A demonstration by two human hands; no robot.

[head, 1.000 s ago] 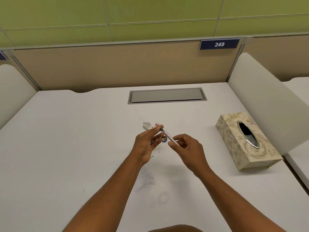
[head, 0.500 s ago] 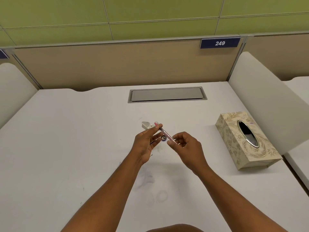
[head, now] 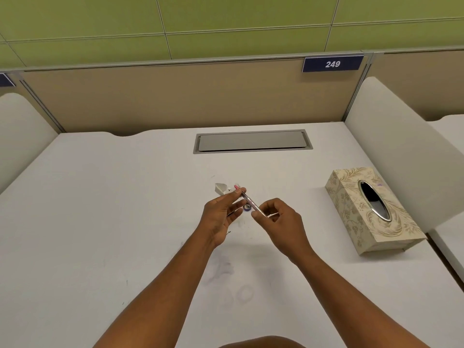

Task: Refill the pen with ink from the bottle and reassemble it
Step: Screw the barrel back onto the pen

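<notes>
- Left hand (head: 221, 214) and right hand (head: 281, 222) each pinch the slim clear pink-tipped pen (head: 248, 200) above mid-desk (head: 100, 222).
- Patterned beige tissue box (head: 371, 209) sits near the desk's right edge.

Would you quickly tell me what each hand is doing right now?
Left hand: closed on the upper end of the pen, near its pink tip.
Right hand: closed, fingers pinching the pen's lower end.

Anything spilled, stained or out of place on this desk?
Yes. Faint grey smudges and a faint ring mark stain the white desk between the forearms, possibly old ink. Nothing looks freshly spilled. Both hands hold the pen above the desk; the tissue box sits squarely at the right.
</notes>
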